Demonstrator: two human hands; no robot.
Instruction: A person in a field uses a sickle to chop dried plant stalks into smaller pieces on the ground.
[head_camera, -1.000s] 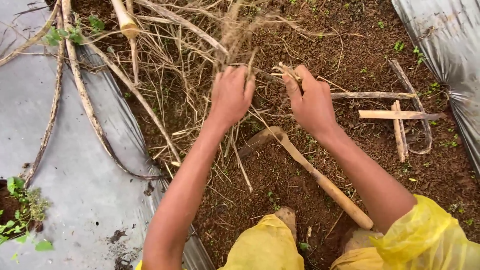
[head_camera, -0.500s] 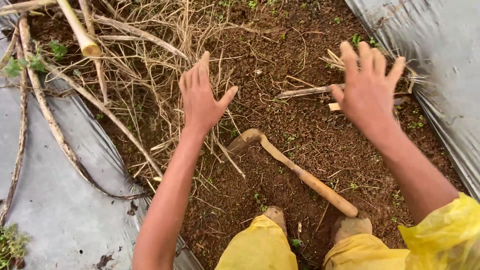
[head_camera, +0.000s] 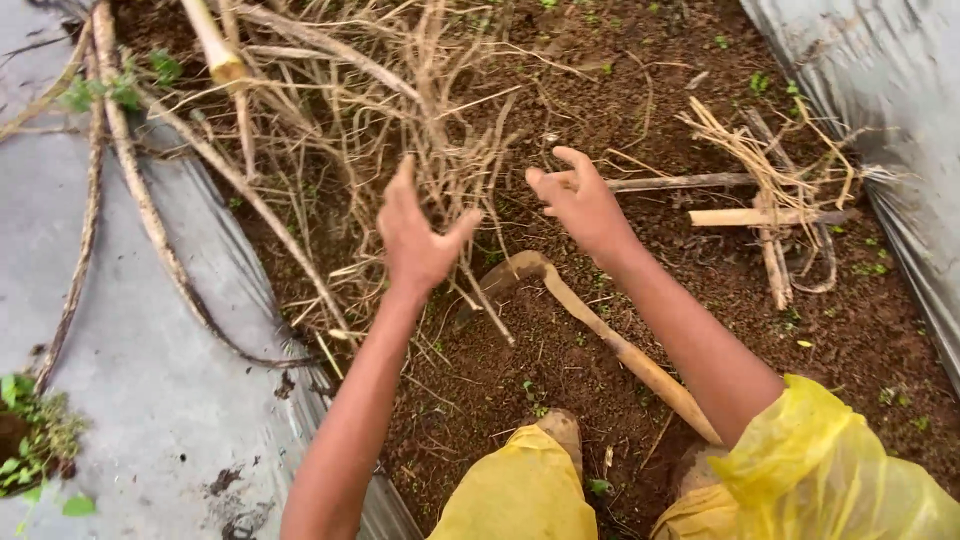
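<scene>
The left hand (head_camera: 415, 240) is spread open, fingers up, its palm against a hanging bundle of dry stalks (head_camera: 450, 130). The right hand (head_camera: 580, 205) is open too, fingers loosely curled toward the same bundle from the other side, just apart from it. Below and between the hands, a wooden-handled hoe (head_camera: 600, 335) lies on the dark soil (head_camera: 620, 90). Right of the right hand lie cut sticks (head_camera: 765, 215); grey plastic sheeting (head_camera: 120, 400) spreads left of the left hand.
</scene>
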